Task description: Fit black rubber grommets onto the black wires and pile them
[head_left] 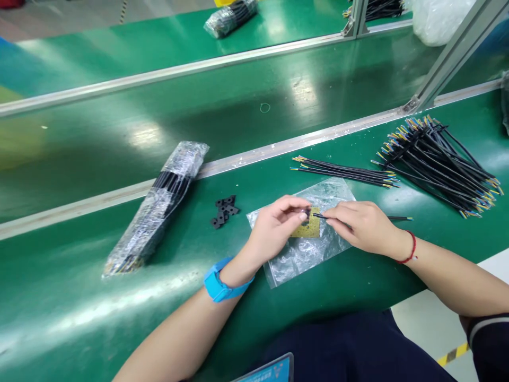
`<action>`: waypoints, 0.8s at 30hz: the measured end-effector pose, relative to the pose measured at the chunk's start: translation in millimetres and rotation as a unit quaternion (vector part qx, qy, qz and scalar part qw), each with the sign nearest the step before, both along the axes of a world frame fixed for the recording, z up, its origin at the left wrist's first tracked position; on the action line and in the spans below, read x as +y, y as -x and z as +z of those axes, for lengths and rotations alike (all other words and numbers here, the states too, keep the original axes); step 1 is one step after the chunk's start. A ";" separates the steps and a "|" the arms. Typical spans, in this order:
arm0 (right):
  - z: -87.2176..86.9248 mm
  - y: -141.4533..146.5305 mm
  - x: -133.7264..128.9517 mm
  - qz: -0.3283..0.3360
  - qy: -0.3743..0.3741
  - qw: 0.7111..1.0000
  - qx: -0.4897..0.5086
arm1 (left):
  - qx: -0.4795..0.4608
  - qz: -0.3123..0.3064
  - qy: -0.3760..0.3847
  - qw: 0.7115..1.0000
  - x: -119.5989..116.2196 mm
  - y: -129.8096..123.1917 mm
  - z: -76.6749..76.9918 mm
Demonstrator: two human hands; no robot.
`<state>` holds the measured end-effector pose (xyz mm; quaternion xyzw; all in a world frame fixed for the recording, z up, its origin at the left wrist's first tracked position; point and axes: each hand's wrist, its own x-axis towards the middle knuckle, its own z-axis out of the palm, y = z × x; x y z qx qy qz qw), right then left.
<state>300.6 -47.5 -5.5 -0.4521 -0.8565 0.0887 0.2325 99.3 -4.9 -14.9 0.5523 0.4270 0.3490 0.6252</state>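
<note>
My left hand (277, 223) is closed, thumb and forefinger pinching a small black part (306, 212) that the fingers mostly hide. Facing it, my right hand (360, 227) grips a black cable (397, 218) near one end. The cable's tip points at the black part, and its other end sticks out to the right with bare coloured wires. Whether tip and part touch, I cannot tell. Just below both hands lies a yellow square piece (311, 229) on a clear plastic bag (294, 261). Several small black blocks (226, 210) are piled left of the bag.
Several loose cables (345, 172) lie behind the bag. A big tied bundle of cables (437, 164) is at the right. On the left rests a plastic-wrapped cable bundle (159, 204). A metal rail (254, 159) runs along the green table's back, with an upright post (445, 63) at right.
</note>
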 end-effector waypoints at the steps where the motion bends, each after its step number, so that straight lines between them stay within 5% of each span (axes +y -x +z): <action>1: -0.2 0.6 0.3 0.002 0.006 1.000 0.019 | 0.007 -0.012 -0.011 1.000 -1.1 -0.5 0.6; 10: -3.5 3.8 -1.5 -0.039 0.001 0.999 0.002 | 0.001 0.022 0.029 0.999 -12.3 -7.1 -5.7; 14: 4.1 2.7 -1.1 -0.017 0.127 0.991 0.043 | 0.014 -0.019 -0.009 1.000 -16.0 -5.5 -7.8; 20: 12.5 3.8 4.0 -0.002 0.364 0.917 0.161 | 0.117 -0.113 -0.220 0.962 -17.1 -5.4 2.8; 22: 11.7 3.4 5.3 0.007 0.380 0.910 0.169 | 0.119 -0.125 -0.233 0.957 -16.5 -5.8 3.7; 24: 10.4 2.5 5.7 0.009 0.316 0.937 0.149 | 0.086 -0.108 -0.186 0.973 -15.6 -6.1 2.5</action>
